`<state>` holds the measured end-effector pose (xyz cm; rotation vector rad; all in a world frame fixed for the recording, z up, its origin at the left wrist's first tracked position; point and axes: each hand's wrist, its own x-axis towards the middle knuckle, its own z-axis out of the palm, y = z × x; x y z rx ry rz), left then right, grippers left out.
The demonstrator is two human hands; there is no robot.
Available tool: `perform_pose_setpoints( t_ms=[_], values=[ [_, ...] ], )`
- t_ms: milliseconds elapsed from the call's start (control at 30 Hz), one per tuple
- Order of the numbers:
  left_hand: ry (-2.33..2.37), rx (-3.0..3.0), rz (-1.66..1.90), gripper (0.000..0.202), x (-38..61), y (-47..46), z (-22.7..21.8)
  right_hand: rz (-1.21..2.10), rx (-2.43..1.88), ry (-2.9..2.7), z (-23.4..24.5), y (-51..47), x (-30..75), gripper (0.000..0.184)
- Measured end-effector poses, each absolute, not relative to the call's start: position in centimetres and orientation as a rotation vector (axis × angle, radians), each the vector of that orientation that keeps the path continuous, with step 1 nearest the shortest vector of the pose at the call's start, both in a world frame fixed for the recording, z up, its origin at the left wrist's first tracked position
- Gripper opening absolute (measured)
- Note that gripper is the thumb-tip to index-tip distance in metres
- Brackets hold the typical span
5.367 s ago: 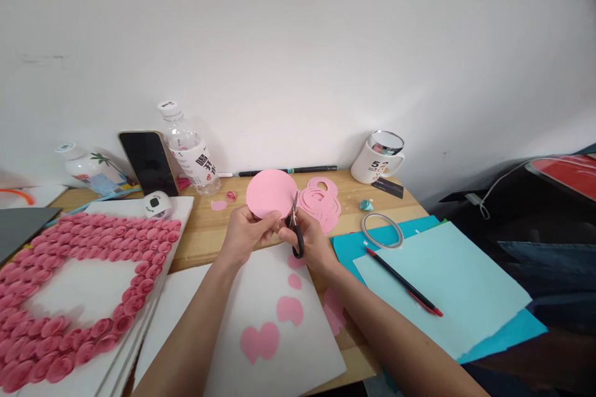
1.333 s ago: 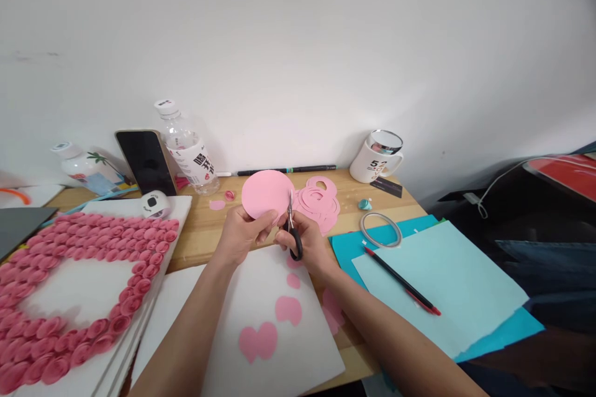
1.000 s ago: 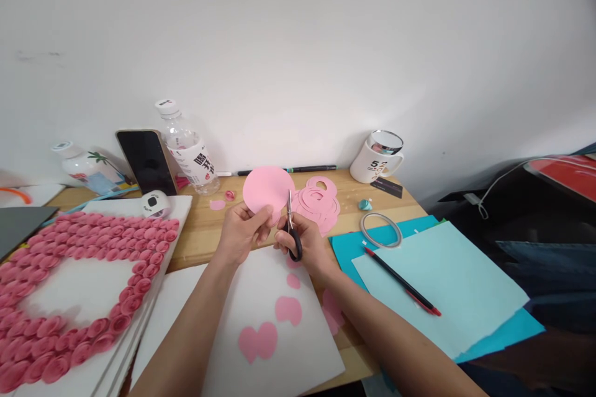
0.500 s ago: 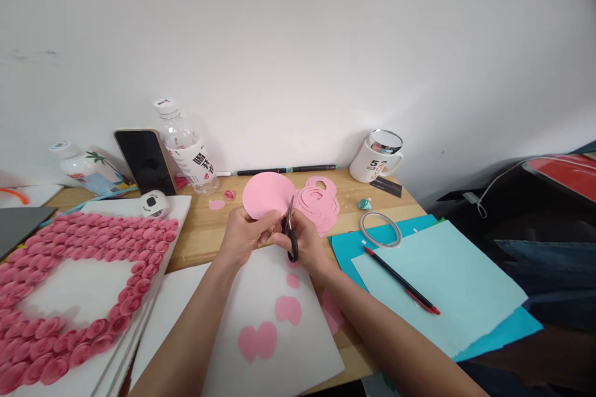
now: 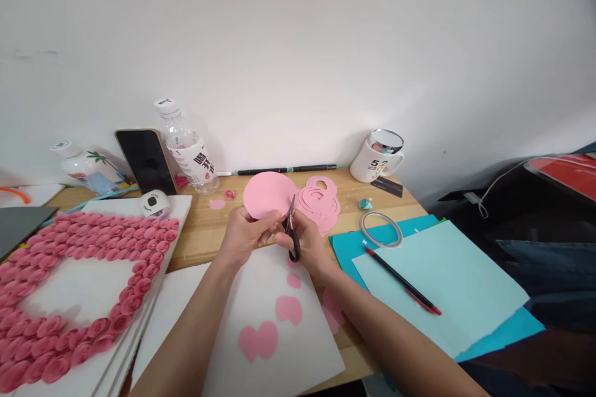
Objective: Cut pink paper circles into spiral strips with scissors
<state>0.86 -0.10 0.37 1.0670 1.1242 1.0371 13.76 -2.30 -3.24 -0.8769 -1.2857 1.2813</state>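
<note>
A round sheet of pink paper (image 5: 269, 194) is pinched at its lower edge by my left hand (image 5: 244, 234). My right hand (image 5: 305, 240) is closed on a pair of black-handled scissors (image 5: 294, 242), whose blades point up along the paper's right edge. Just behind the right hand lies a pile of pink paper rings (image 5: 321, 201). Below both hands, pink paper pieces (image 5: 258, 341) rest on a white board (image 5: 223, 366). How far the scissor blades are apart is hard to make out.
To the left is a board covered in pink paper roses (image 5: 97, 329). A phone (image 5: 145, 161), a plastic bottle (image 5: 189, 149) and a white mug (image 5: 378, 158) stand along the wall. Blue paper (image 5: 447, 279), a tape roll (image 5: 380, 229) and a pencil (image 5: 400, 279) lie right.
Almost nothing differs. Both hands keep hold of the paper and scissors in the same place, and the whole view has shifted very slightly.
</note>
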Motion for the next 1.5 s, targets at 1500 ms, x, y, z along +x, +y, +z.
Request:
perform_pose_setpoints(
  t_ms=[1500],
  values=[
    [1.037, 1.046, 1.0, 0.029, 0.4, 0.1, 0.2, 1.296, -0.895, -1.251, -3.1, -2.2, 13.9, 0.039]
  ],
)
